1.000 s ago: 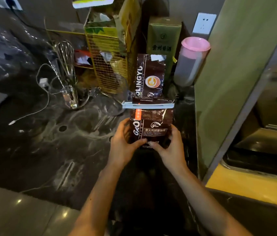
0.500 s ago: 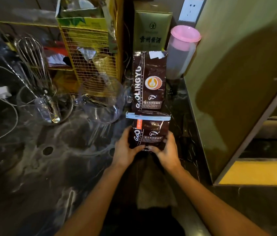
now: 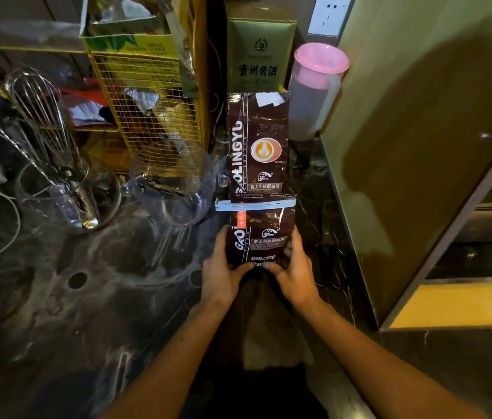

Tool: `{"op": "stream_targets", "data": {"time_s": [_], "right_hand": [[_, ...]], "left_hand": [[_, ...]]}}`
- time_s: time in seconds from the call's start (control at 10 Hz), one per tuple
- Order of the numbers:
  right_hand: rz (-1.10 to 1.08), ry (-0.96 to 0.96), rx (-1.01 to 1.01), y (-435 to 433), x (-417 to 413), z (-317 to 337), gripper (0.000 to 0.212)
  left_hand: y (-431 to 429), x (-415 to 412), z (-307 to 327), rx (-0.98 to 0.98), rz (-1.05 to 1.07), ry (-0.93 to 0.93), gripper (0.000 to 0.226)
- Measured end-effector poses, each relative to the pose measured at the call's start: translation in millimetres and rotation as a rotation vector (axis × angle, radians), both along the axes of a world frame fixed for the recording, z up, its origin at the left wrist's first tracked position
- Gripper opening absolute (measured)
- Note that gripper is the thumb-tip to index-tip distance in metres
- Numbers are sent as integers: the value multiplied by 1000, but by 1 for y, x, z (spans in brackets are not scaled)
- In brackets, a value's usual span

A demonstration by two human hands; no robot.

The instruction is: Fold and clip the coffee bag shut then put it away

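A dark brown coffee bag stands upright on the black marble counter, its folded top held by a white clip. My left hand grips its lower left side and my right hand its lower right side, thumbs on the front. Directly behind it stands a second, taller coffee bag of the same brand, and the clipped bag's top touches or nearly touches it.
A glass pitcher sits left of the bags, with a whisk in a glass further left. Behind are a yellow wire basket, a green box and a pink-lidded jug. A green cabinet wall rises on the right.
Both hands carried the clipped bag away from me toward the back, until it stands just in front of the taller bag. The view moved closer.
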State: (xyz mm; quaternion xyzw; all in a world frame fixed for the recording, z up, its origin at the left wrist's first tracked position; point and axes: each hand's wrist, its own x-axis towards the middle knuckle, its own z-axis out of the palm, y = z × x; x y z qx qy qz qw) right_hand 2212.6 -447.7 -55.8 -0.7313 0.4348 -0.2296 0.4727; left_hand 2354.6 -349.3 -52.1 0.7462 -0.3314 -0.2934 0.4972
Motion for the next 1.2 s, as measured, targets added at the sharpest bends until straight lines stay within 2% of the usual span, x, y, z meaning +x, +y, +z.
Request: {"op": "stream_targets", "data": {"time_s": [0.3,0.6,0.9,1.2], "right_hand": [[10,157,56,-28,12,2,100],[37,129,23,-27,10,10,103],[16,72,-19,-10,2,26,88],[-10,125,-5,24,-24,33,71]], "left_hand": [[-26,7,13,57,-21,-124,91],[-24,3,10,85,-45,-158,93],[-14,-4,18,117,-41,-232,101],[13,-29,19,135,-67,-276,90]]}}
